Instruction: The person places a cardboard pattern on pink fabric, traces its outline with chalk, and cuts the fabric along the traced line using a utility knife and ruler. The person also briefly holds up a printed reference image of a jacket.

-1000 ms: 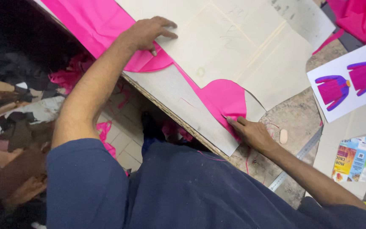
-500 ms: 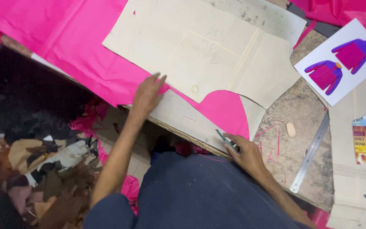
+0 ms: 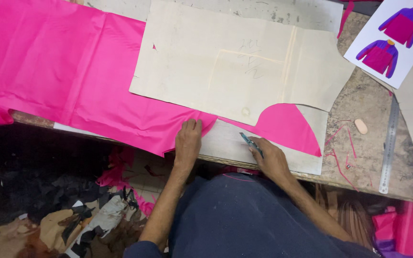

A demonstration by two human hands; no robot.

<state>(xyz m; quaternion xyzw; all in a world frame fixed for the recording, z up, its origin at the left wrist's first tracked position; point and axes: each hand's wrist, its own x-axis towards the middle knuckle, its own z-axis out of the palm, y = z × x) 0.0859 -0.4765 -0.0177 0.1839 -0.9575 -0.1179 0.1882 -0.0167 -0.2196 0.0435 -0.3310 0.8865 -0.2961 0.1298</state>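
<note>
Here the left hand (image 3: 188, 138) lies flat, fingers together and extended, pressing down on the near edge of the pink fabric (image 3: 72, 81); it grips nothing, only pins the cloth to the table. The right hand (image 3: 269, 157) is curled around a slim blue-green marking tool (image 3: 250, 142), probably a chalk pencil or pen, whose tip points up and away from the knuckles toward the cloth edge. Just beyond both hands sits the cream paper pattern (image 3: 230, 67), lying on top of the fabric, with a curved cut-out through which a half-round of pink shows just beyond the right hand.

The fabric looks thin, light and limp, with soft fold creases and a slight sheen, so it likely slides and puckers easily; a flat palm near the working edge seems the sound way to steady it, rather than pinching. The pattern looks like stiff card, matte and scuffed, apt to hold its shape but to shift if nudged; pressing on its flat face would hold it best.

To the right of the right hand, the worn worktable (image 3: 359, 157) carries pink thread scraps, a small pale chalk piece (image 3: 360, 126), a long metal ruler (image 3: 389, 143), and, farther off, a printed sheet of purple and magenta garment drawings (image 3: 392, 38). Below the left hand, fabric offcuts (image 3: 72, 220) litter the floor.
</note>
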